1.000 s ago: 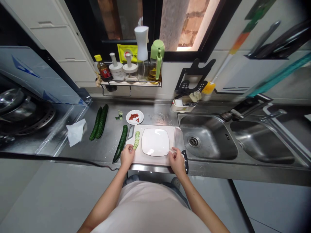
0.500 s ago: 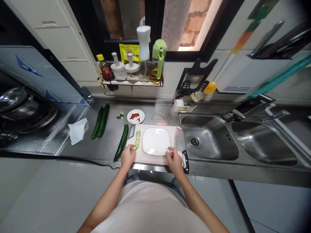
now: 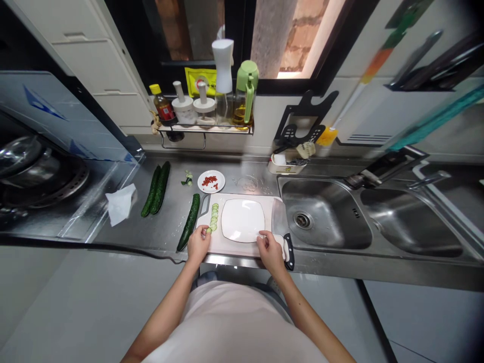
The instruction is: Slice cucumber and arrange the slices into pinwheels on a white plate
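Note:
My left hand (image 3: 198,243) is at the lower left of the pale cutting board (image 3: 227,248), its thumb and index finger pinching a cucumber slice (image 3: 208,230). Just above it, an overlapping row of cucumber slices (image 3: 214,216) lies on the board. A white squarish plate (image 3: 243,220) sits mid-board. Over its lower right corner my right hand (image 3: 270,249) is curled, thumb and index close together; whatever may be between them is hidden. A knife (image 3: 289,251) with a black handle lies along the board's right side. Left of the board rests a whole cucumber (image 3: 188,222).
A small white plate of red pieces (image 3: 211,182) stands behind the board, beside some cucumber scraps (image 3: 186,177). Two cucumbers (image 3: 156,189) and a white tissue (image 3: 121,204) lie further left. The double sink (image 3: 325,214) is on the right; a bottle rack (image 3: 206,129) hangs behind.
My right hand has moved left from the board's right side to the plate's corner. The slice in my left fingers now sits slightly apart from the row. The plate stays put.

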A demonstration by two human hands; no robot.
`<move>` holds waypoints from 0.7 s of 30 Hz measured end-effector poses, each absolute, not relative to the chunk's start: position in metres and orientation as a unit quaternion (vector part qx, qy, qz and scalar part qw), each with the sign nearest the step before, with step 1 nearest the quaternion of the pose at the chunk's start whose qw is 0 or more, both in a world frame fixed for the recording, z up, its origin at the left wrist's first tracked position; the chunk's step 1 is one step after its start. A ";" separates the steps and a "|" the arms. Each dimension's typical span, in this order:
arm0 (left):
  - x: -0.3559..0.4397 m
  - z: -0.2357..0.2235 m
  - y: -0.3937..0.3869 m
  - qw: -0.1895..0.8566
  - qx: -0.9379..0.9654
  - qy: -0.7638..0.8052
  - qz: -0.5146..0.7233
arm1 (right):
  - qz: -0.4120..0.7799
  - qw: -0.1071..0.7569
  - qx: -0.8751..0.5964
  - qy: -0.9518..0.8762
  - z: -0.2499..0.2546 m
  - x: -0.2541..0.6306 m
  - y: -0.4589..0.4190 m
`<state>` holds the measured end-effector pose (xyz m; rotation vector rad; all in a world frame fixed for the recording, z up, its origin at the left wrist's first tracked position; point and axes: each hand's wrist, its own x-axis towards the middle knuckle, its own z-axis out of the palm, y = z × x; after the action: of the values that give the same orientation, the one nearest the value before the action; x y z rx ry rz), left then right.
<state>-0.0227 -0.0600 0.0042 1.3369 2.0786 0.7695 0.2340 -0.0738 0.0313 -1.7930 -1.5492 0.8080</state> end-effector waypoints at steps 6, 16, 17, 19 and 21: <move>-0.007 0.036 -0.051 0.442 0.427 0.634 0.469 | 0.337 0.335 -0.644 -0.599 0.050 0.223 -0.064; 0.020 0.107 -0.044 0.495 0.488 0.552 0.461 | 0.361 0.363 -0.525 -0.679 0.109 0.201 -0.034; 0.021 0.110 -0.044 0.497 0.493 0.553 0.452 | 0.359 0.364 -0.509 -0.692 0.114 0.201 -0.032; 0.023 0.115 -0.043 0.501 0.503 0.550 0.440 | 0.356 0.360 -0.478 -0.718 0.119 0.200 -0.028; 0.025 0.118 -0.042 0.506 0.510 0.541 0.437 | 0.355 0.354 -0.453 -0.737 0.122 0.199 -0.025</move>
<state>0.0250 -0.0423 0.1175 1.2306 1.3037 1.0542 0.1991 -0.0251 0.1219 -1.1723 -1.9065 0.9178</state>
